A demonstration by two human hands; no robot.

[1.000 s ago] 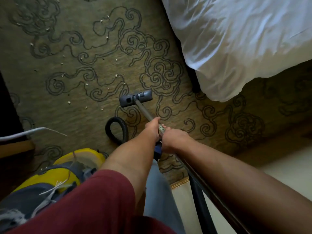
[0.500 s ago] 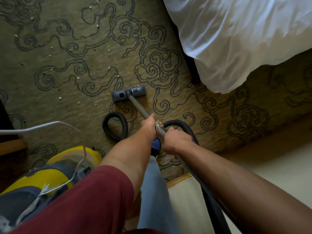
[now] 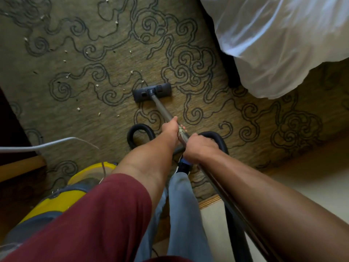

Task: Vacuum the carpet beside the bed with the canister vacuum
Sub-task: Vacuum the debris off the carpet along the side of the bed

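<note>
Canister vacuum (image 3: pixel 62 197) sits behind the floor head (image 3: pixel 152 92), which lies flat on the carpet (image 3: pixel 113 120). Left hand (image 3: pixel 171 127) and right hand (image 3: pixel 198 146) grip the wand (image 3: pixel 162 108); crumbs (image 3: pixel 79 109) left of the head call for slow, overlapping strokes.

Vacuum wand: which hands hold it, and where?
Both: left hand grips the wand mid-shaft; right hand grips nearer its hose end.

Both hands (image 3: pixel 186 138) on vacuum wand (image 3: pixel 163 110)
</note>
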